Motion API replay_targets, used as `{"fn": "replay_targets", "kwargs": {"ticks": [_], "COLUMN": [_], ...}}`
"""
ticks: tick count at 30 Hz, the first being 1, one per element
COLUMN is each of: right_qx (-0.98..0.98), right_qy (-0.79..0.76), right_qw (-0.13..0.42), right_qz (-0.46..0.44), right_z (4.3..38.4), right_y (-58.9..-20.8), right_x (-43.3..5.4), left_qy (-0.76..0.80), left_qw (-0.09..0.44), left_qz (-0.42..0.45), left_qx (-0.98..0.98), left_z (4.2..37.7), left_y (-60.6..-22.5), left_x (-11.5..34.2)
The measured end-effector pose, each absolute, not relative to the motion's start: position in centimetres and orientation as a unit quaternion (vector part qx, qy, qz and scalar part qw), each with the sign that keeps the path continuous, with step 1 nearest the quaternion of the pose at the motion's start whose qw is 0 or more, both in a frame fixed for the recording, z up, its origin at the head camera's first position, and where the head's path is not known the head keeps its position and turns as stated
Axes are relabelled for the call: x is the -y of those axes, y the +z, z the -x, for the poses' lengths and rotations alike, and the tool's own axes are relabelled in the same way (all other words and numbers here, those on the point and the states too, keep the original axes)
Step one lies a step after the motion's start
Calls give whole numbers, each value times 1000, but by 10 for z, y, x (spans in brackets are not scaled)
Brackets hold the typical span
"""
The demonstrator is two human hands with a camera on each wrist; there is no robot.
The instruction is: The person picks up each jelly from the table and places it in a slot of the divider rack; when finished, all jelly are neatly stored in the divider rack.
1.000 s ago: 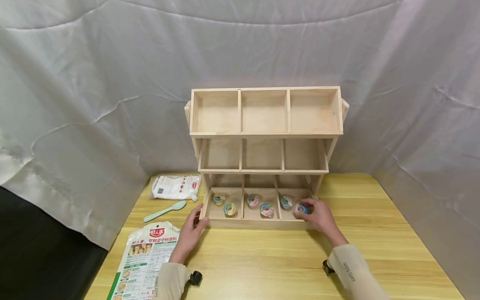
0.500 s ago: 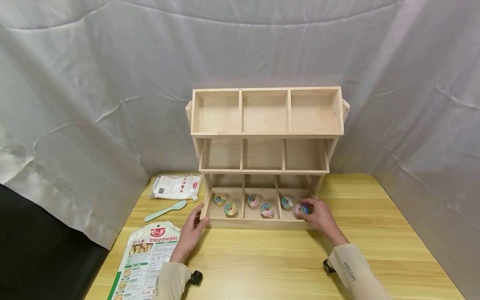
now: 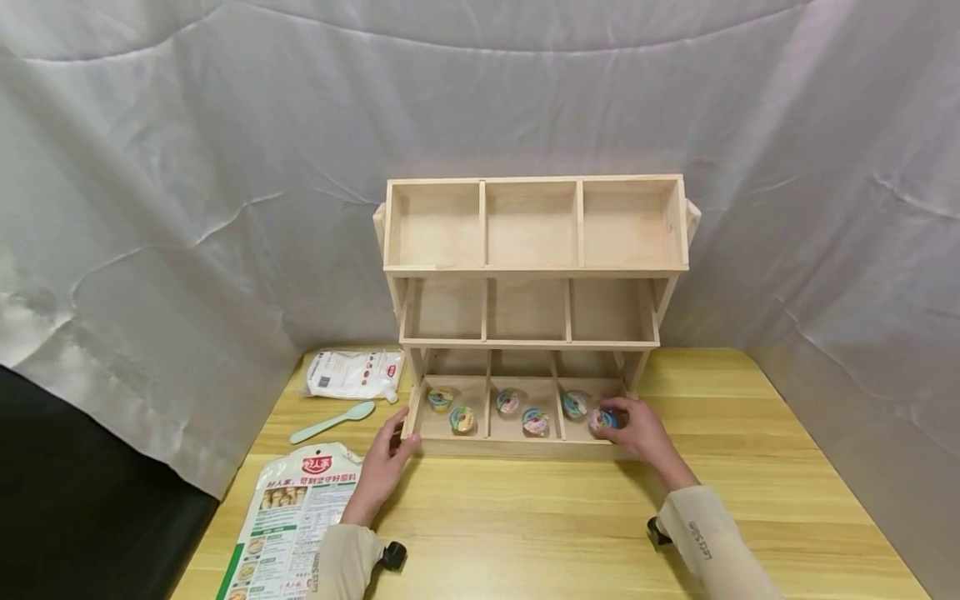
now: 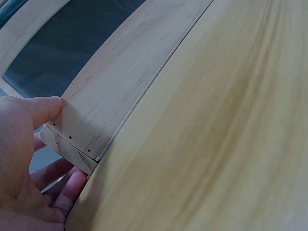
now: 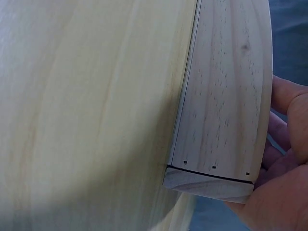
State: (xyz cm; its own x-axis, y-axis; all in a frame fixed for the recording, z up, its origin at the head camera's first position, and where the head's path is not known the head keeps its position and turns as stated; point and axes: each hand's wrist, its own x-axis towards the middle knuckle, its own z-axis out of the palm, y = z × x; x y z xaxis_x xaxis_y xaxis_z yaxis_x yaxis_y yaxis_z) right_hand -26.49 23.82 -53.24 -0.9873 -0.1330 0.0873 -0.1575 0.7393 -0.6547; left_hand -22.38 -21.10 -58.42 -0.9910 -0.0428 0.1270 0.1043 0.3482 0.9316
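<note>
A three-tier wooden rack (image 3: 536, 271) stands at the back of the table, each tier split into three compartments. Its bottom tray (image 3: 517, 448) holds several small jelly cups with printed lids, two per compartment. My left hand (image 3: 382, 467) grips the tray's left front corner; the left wrist view shows the thumb on the front board (image 4: 125, 72) and fingers around the end. Inside the right compartment, my right hand (image 3: 637, 429) pinches the front jelly cup (image 3: 600, 420) between thumb and fingers. That cup is hidden behind the front board (image 5: 221, 91) in the right wrist view.
Left of the rack lie a white spouted pouch (image 3: 352, 374), a pale green spoon (image 3: 332, 422) and a large printed food bag (image 3: 292, 517), which the left forearm overlaps. Grey curtains (image 3: 525, 100) surround the table behind and at both sides.
Both hands keep their places on the tray corner and the jelly cup. The whole head view shifts very slightly; nothing else visibly moves.
</note>
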Motion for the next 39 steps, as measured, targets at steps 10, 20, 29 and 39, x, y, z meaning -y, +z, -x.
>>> {"fn": "replay_targets", "kwargs": {"ticks": [10, 20, 29, 39], "right_qx": [931, 932, 930, 926], "right_qy": [355, 351, 345, 350], "right_qw": [17, 28, 72, 102], "right_qz": [-79, -87, -100, -102], "right_z": [264, 262, 256, 238], "right_y": [-533, -533, -533, -531], "right_x": [-240, -240, -240, -244], "left_qy": [-570, -569, -569, -575], "left_qw": [58, 55, 57, 59], "left_qz": [8, 10, 7, 33], "left_qx": [820, 821, 821, 815], "left_z": [223, 223, 221, 222], "left_y": [-584, -583, -582, -571], "left_x": [212, 212, 212, 208]}}
